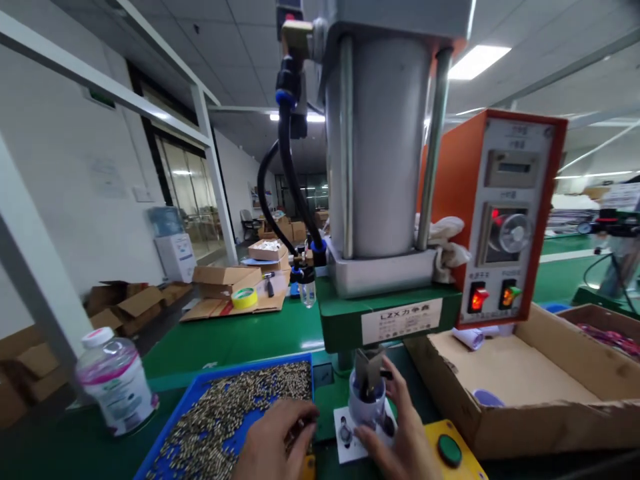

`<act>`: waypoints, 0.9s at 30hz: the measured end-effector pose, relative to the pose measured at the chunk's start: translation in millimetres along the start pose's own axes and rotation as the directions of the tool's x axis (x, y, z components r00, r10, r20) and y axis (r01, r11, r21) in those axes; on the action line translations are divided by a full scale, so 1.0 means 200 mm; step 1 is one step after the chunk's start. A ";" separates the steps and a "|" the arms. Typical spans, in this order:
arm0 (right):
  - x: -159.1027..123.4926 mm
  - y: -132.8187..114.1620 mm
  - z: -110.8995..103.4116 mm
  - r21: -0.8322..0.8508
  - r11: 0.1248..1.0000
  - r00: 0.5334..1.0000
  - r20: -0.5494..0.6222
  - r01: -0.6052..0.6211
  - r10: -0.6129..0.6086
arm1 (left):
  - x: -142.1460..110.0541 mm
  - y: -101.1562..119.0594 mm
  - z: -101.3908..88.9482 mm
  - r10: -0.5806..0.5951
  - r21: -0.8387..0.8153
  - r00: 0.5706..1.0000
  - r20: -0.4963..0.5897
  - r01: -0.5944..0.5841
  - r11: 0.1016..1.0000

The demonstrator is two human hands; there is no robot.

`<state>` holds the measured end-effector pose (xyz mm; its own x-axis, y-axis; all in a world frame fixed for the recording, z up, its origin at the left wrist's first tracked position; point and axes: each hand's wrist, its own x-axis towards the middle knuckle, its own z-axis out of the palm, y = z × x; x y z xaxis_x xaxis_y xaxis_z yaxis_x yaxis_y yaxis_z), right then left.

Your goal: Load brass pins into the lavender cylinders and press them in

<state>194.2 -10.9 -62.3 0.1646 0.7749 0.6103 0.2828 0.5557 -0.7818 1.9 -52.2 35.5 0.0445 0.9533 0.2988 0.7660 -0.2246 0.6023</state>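
My right hand (407,430) has its thumb and fingers around a pale purple plastic cup-shaped part (367,405) under the press head. A grey metal piece (369,370) stands in the part's open top. Below it lies a white plate (350,453) with dark round marks. My left hand (277,440) is at the right side of a blue tray (245,430), its fingers curled and pinched together. Whatever those fingertips hold is too small or hidden to make out. Many small metal pins (235,393) are heaped in the tray.
A pneumatic press (377,153) with a green body rises in front. Its orange control box (510,220) has lit switches. At right is a cardboard box (540,417) with purple parts; a green button (449,451) sits near my right hand. A plastic bottle (117,387) stands left.
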 end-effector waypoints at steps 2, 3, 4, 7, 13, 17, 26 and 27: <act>0.02 0.01 0.06 -0.025 1.000 1.000 -0.013 -0.001 0.001 | 0.09 0.07 -0.01 0.000 -0.028 0.999 0.055 0.001 1.000; 0.02 0.02 0.08 -0.045 0.999 1.000 -0.030 0.003 -0.004 | 0.13 0.11 -0.01 0.006 -0.028 0.998 0.068 -0.004 1.000; 0.02 0.04 0.09 -0.063 0.998 0.999 -0.045 0.013 -0.016 | 0.17 0.15 -0.02 0.015 -0.018 0.997 0.072 -0.014 1.000; 0.00 0.08 0.10 -0.101 0.994 0.996 -0.067 0.044 -0.051 | 0.25 0.26 -0.03 0.036 0.037 0.993 0.112 -0.040 0.999; 0.01 0.04 0.08 -0.101 0.994 0.997 -0.061 0.048 -0.055 | 0.34 0.38 0.01 0.073 0.058 0.962 0.263 -0.092 0.994; 0.02 0.03 0.07 -0.092 0.995 0.998 -0.054 0.039 -0.044 | 0.36 0.40 0.04 0.090 0.081 0.944 0.317 -0.121 0.989; -0.02 0.12 0.09 -0.080 0.997 1.000 -0.014 -0.015 0.014 | 0.35 0.42 0.08 0.059 0.123 0.938 0.342 -0.107 0.987; -0.02 0.13 0.09 -0.090 0.996 1.000 0.001 0.006 -0.006 | 0.35 0.42 0.08 0.055 0.119 0.941 0.335 -0.100 0.988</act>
<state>185.0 6.2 -87.4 0.1619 0.7720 0.6146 0.3680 0.5307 -0.7635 79.5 -0.5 95.7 0.2990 0.9519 0.0665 0.8286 -0.2935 0.4768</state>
